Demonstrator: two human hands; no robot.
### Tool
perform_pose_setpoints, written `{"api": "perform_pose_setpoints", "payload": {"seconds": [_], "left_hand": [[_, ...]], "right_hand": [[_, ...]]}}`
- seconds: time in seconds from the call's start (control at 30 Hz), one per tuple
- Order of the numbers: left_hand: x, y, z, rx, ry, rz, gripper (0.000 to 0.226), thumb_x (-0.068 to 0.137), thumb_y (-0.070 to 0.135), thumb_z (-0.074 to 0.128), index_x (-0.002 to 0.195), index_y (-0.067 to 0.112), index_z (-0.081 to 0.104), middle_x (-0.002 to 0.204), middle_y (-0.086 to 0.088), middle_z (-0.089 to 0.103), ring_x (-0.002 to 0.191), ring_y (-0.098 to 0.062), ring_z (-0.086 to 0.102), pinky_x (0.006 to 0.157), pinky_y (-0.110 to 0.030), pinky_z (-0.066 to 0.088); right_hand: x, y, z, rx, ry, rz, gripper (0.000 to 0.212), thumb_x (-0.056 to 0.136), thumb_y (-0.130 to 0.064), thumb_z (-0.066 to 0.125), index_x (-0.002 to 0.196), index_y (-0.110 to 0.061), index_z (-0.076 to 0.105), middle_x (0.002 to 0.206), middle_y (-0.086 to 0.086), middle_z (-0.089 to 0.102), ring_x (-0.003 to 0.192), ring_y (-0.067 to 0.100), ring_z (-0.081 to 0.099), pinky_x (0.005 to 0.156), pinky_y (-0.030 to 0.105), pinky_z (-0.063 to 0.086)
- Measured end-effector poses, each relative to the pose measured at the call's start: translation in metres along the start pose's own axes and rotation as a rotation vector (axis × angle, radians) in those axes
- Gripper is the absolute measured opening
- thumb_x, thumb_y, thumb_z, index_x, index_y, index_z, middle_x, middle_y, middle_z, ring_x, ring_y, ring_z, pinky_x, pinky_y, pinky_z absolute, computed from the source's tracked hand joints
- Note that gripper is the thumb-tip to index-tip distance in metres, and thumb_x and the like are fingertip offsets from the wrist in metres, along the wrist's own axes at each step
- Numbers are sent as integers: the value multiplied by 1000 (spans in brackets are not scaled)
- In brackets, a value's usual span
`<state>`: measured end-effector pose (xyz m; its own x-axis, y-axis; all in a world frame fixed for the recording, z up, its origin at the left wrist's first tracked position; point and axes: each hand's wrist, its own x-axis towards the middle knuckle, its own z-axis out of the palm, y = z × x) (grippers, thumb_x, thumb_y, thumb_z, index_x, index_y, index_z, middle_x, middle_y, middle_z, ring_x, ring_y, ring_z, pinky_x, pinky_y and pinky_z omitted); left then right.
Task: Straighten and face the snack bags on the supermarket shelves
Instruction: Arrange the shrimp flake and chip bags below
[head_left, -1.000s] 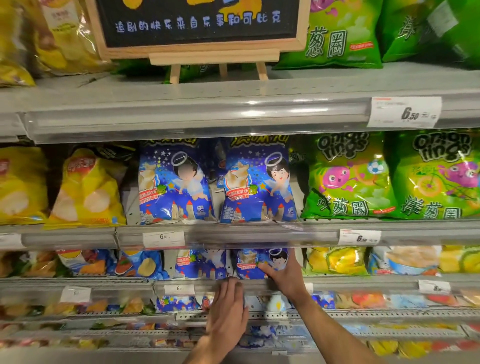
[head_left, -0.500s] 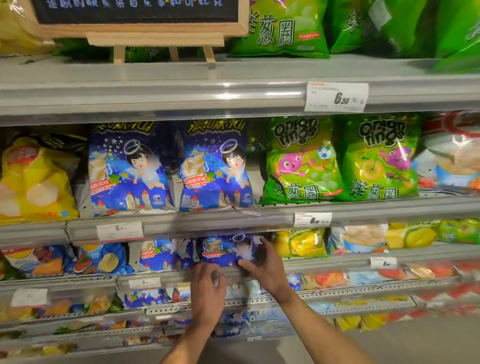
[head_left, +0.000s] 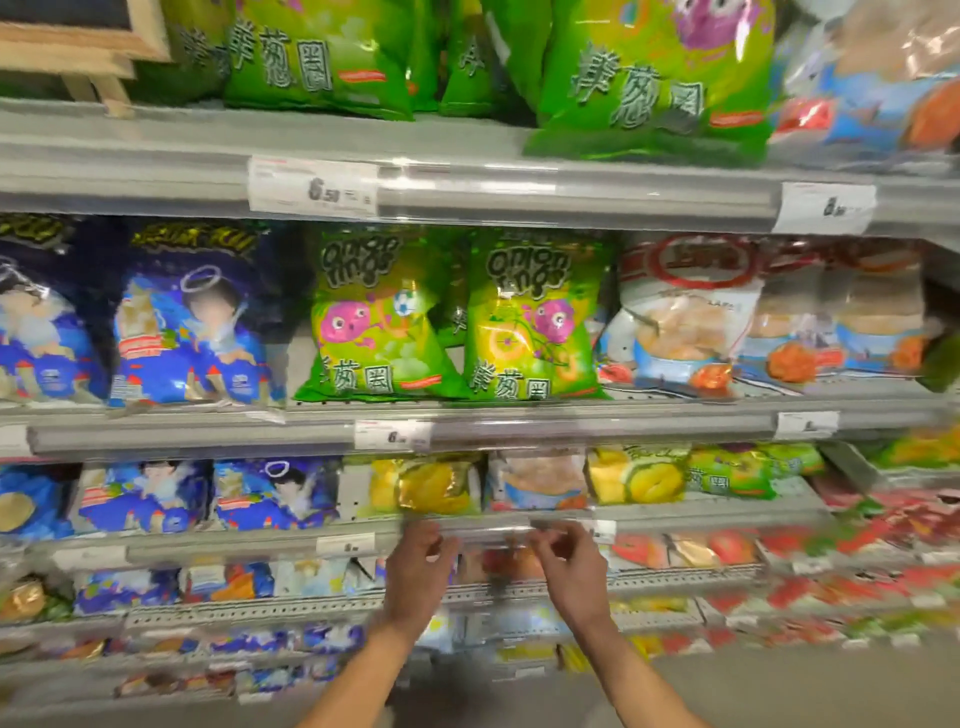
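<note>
My left hand and my right hand are raised side by side at the front rail of the third shelf. Their fingers are loosely curled and hold no bag. Just above the left hand a yellow durian snack bag faces forward. Above the right hand stands a white and blue bag. Two blue bags with a haloed cartoon figure stand to the left on the same shelf. The view is blurred by motion.
The shelf above holds blue bags, two green onion ring bags and white shrimp-chip bags. More green bags fill the top shelf. Price tags clip to the rails. Lower shelves carry small mixed packets.
Both hands have left the blue bag and moved right, to the rail under the yellow and white bags. The view has swung to the right as well.
</note>
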<state>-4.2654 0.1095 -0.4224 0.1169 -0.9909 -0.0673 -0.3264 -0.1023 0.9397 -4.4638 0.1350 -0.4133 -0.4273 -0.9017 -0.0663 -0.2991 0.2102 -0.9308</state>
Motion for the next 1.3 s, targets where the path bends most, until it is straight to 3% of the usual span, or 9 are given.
{"api": "perform_pose_setpoints", "payload": {"seconds": [0.2,0.3,0.4,0.53,0.63,0.77,0.93,1.13,1.3], "left_hand": [[-18,40,79,-58,67,15,32,78,13,81,103,12,61,91,-4,68,81,-20,64,69,-19,51],[-18,51,101,-60,119,-37,42,80,7,81,116,2,61,112,-18,65,100,-32,63,93,-39,51],[-9,60,109,-17,183,-43,48,75,15,85,117,8,62,108,-12,67,99,-28,64,86,-29,49],[16,71,114,-7,131,-1,49,67,16,91,109,12,65,100,-4,73,94,-21,70,81,-32,56],[39,74,113,20,138,6,61,58,27,97,107,19,62,99,3,71,90,-9,66,78,-29,52],[69,69,120,12,91,50,63,51,9,98,93,30,56,77,25,70,78,16,64,66,-1,45],[87,63,121,-37,5,-63,69,54,16,98,113,2,65,102,-9,74,101,-24,70,96,-41,54],[85,67,123,-117,105,-128,74,55,6,96,117,1,56,107,-12,70,101,-24,67,90,-32,52],[74,74,119,-115,131,-112,69,58,10,96,115,8,57,95,-1,69,87,-13,66,71,-13,49]], "right_hand": [[41,45,-91,-64,119,19,19,88,-21,77,101,-10,69,83,1,71,79,18,68,80,39,54],[61,52,-118,-76,154,3,21,86,-21,79,98,-19,61,83,-4,69,87,26,69,78,35,51],[84,48,-135,-81,196,-56,34,81,-24,84,107,-23,61,88,-10,58,97,31,64,79,28,47],[129,36,-142,-192,123,-57,86,72,-35,91,138,3,51,126,18,58,124,36,51,109,44,41],[156,29,-141,-110,10,-35,79,65,-42,94,121,-4,53,116,16,62,111,35,58,95,45,49],[177,32,-139,-51,-17,14,73,58,-44,97,108,-14,54,106,17,69,100,33,64,81,42,51],[188,41,-140,-55,-93,67,83,56,-51,95,115,-11,53,109,2,64,105,21,58,86,32,46],[181,35,-141,9,-75,64,82,59,-43,97,121,-6,58,114,8,68,109,27,62,95,37,51],[166,25,-151,26,19,10,89,47,-58,92,115,-9,62,97,-5,69,92,18,61,72,16,47]]}}
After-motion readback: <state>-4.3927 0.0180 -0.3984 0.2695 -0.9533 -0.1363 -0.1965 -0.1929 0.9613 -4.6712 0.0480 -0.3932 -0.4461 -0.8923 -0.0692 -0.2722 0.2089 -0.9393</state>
